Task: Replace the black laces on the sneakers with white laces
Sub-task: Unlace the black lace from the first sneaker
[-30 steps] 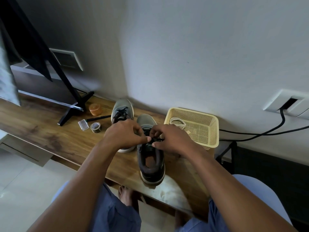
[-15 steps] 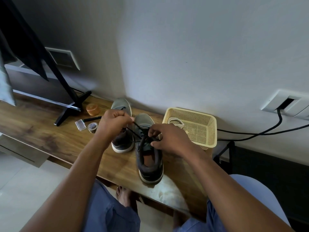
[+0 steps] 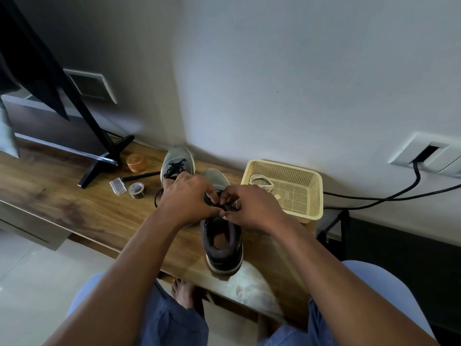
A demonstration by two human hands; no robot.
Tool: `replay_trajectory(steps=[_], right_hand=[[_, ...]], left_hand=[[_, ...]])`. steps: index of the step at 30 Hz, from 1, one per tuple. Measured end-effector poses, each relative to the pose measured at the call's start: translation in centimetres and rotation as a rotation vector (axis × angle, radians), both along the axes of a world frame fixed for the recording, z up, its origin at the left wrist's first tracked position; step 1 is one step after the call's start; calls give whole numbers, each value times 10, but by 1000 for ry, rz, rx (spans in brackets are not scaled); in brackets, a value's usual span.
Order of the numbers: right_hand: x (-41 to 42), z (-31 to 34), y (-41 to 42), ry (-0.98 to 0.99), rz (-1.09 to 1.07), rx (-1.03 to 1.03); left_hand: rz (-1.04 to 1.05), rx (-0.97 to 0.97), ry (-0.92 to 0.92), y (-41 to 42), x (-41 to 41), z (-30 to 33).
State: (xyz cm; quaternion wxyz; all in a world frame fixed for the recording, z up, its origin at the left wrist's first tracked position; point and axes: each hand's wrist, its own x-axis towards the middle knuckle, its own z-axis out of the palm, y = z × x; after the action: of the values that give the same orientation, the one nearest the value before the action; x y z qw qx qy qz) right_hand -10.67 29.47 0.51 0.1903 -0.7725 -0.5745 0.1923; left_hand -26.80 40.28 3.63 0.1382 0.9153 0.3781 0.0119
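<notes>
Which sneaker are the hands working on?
The near sneaker, heel toward the person: both the left hand and right hand pinch its black lace. The far sneaker sits untouched behind.

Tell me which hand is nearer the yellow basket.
Right. The right hand works at the near sneaker's black lace, just left of the yellow basket; the left hand is farther left, across the sneaker.

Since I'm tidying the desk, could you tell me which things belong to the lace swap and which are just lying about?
For the job: near sneaker, far sneaker, black lace, white laces, basket.

Lying about: orange jar, tape roll, pen, small clear box.
</notes>
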Motion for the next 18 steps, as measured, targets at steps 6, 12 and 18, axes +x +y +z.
replay_trajectory(steps=[6,12,18], right_hand=[[2,0,0,23,-19,-3],[1,1,-2,17,-28,11],[1,-2,-2,79,-39,31]], left_hand=[[23,-6,14,-6,3,2],[69,-138,-109,-2,2,-1],[476,-313,-446,16,-18,12]])
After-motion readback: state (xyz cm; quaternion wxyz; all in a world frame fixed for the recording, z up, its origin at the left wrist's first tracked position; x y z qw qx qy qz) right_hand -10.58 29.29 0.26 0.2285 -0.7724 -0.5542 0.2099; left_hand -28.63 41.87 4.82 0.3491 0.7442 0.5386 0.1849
